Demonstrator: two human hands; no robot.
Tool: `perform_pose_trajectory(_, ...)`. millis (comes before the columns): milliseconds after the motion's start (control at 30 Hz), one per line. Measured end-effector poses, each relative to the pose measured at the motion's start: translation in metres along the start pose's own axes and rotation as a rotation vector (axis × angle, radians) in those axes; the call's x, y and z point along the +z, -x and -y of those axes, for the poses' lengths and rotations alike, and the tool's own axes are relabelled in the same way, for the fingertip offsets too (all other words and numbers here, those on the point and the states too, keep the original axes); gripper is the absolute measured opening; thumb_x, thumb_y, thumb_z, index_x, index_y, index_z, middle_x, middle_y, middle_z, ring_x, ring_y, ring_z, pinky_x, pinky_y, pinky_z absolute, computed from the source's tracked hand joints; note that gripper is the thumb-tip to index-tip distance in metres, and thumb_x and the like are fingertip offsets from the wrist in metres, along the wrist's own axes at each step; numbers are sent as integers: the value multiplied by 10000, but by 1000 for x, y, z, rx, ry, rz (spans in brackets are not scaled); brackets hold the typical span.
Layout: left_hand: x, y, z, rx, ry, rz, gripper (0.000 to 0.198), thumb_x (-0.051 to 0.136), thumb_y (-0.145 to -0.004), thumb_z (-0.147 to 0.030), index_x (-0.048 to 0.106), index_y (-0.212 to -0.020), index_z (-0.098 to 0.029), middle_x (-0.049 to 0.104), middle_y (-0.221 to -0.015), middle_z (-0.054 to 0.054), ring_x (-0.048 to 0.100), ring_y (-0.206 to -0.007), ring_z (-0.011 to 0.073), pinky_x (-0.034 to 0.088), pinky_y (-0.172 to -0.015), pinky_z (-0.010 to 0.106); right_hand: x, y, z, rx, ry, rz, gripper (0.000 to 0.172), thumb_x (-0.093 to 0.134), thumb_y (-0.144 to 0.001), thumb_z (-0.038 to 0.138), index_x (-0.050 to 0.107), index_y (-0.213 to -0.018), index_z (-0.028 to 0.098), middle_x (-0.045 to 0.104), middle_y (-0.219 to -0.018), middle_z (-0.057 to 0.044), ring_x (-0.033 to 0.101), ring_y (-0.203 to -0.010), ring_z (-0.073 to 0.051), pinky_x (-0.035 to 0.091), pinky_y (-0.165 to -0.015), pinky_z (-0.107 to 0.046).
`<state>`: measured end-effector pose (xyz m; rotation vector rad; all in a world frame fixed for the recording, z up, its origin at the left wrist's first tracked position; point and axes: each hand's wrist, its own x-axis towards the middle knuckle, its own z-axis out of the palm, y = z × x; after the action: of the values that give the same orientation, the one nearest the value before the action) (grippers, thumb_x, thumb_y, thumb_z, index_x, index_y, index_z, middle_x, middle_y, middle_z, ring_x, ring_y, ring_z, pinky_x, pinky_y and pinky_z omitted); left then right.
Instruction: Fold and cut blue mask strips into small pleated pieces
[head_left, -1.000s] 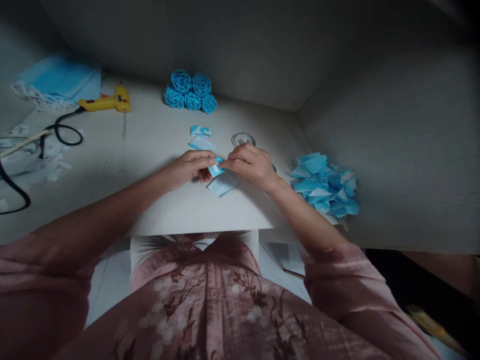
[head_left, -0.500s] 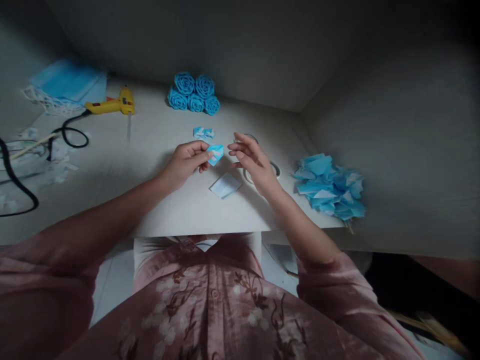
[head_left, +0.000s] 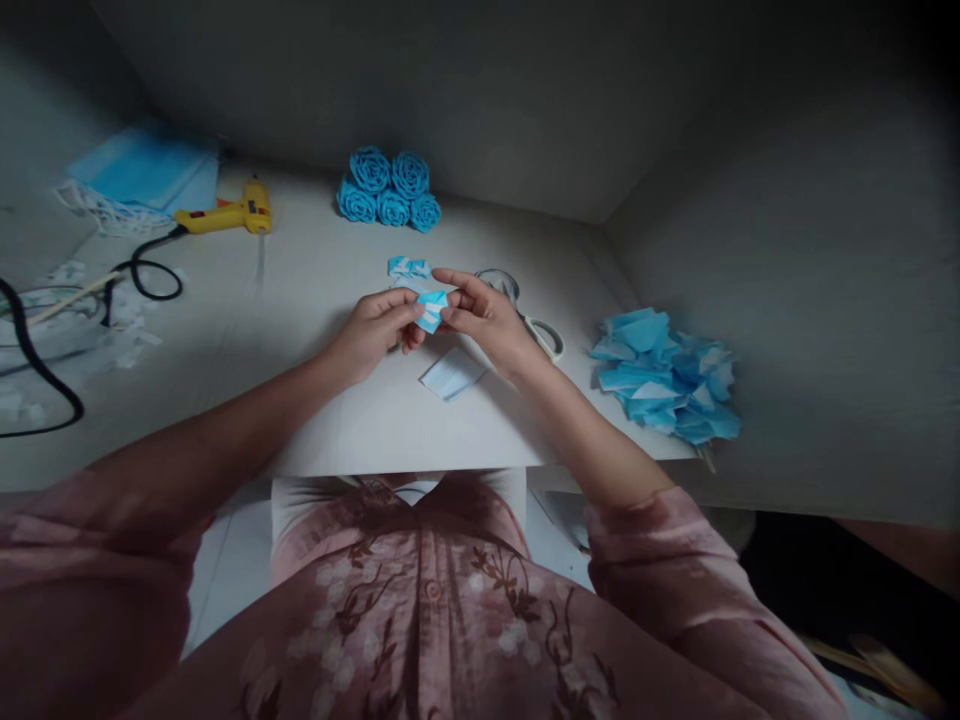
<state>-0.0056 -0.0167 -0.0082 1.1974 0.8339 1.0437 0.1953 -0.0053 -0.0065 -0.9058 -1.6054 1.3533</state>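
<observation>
Over the white table point(head_left: 337, 430), I'm watching the right hand point(head_left: 489, 325) coming back in after hovering apart, thumb and a finger now pinching, index finger extending free. The left hand point(head_left: 371, 330) is gripping the opposite edge. A mask-fabric rectangle point(head_left: 452, 375) is lying nearer the body. Between both hands' fingertips the folded blue-and-white piece point(head_left: 431, 318) is resting, so I'm judging the handling two-handed again.

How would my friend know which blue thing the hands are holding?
Look at the middle of the pale table, where the left hand and right hand nearly meet. Held between them is a small folded blue piece with white patches. The blue bits beyond it and the pale rectangle nearer the edge lie on the table; only this one is held.
</observation>
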Motion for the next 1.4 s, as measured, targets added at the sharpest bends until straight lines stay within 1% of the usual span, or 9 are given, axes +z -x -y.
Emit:
perform_pose_trajectory(100, -1, -2, 3, 15, 6, -42, 249, 698, -891, -396, 651, -756, -193, 647, -658, 25, 570, -579, 131, 432, -544, 263, -3, -3, -5, -33, 83, -12, 570, 732, -913, 354, 608, -1452, 217, 680, -948, -3, 690, -911, -175, 617, -911, -342)
perform_pose_trajectory(367, -3, -4, 2, 145, -194, -184, 87, 740, -767, -211, 670, -719, -191, 633, -742, -7, 534, -689, 126, 447, -657, 261, 6, -3, -24, -130, 240, -46, 605, 709, -955, 437, 570, -1506, 230, 682, -966, -18, 648, -860, -178, 585, -836, -333)
perform_pose_trajectory(600, -5, -3, 6, 83, -141, -132, 184, 801, -805, -329, 680, -778, -194, 610, -617, -26, 502, -550, 101, 402, -562, 251, 3, 5, -24, -100, 164, -23, 716, 676, -977, 606, 504, -1575, 253, 728, -1164, -84, 676, -966, -207, 592, -875, -363)
perform_pose_trajectory(700, -4, -2, 7, 99, -143, -114, 216, 842, -804, -346, 692, -804, -189, 615, -615, -29, 514, -548, 92, 404, -556, 238, 5, 6, -27, -93, 171, -22, 781, 755, -930, 607, 505, -1574, 242, 712, -1027, -47, 646, -877, -200, 592, -851, -367)
perform_pose_trajectory(867, -3, -3, 6, 40, -77, -74, 315, 794, -880, -483, 737, -877, -173, 654, -668, -1, 578, -580, 102, 414, -531, 233, 3, 6, -31, -90, 165, -115, 714, 750, -941, 601, 534, -1534, 267, 674, -936, -15, 614, -832, -201, 588, -805, -371)
perform_pose_trajectory(1067, -5, -5, 8, 9, -136, -105, 154, 844, -773, -251, 713, -818, -185, 644, -610, -30, 534, -513, 86, 404, -517, 227, 2, 6, -28, -67, 184, -102, 704, 737, -928, 491, 533, -1558, 252, 662, -946, -15, 614, -825, -188, 582, -808, -358)
perform_pose_trajectory(1200, -15, -12, 3, 38, -128, -187, 127, 799, -812, -199, 674, -796, -184, 674, -621, -15, 548, -497, 86, 399, -517, 229, -1, 3, -27, -69, 141, -142, 675, 703, -941, 445, 538, -1568, 257, 738, -1082, -60, 670, -913, -189, 601, -803, -330)
perform_pose_trajectory(1300, -31, -21, -4, 94, -144, -313, 141, 792, -864, -219, 656, -842, -188, 717, -700, 2, 578, -533, 89, 417, -533, 234, -15, -1, -27, -68, 97, -294, 627, 694, -959, 441, 555, -1552, 293, 763, -1191, -78, 696, -1025, -201, 615, -794, -306)
perform_pose_trajectory(1400, -47, -30, -7, 130, -194, -417, 149, 784, -898, -231, 647, -855, -191, 731, -748, 11, 593, -574, 90, 457, -574, 240, -31, -5, -29, -98, 75, -405, 598, 690, -978, 483, 567, -1533, 297, 762, -1177, -77, 695, -1015, -196, 613, -776, -293)
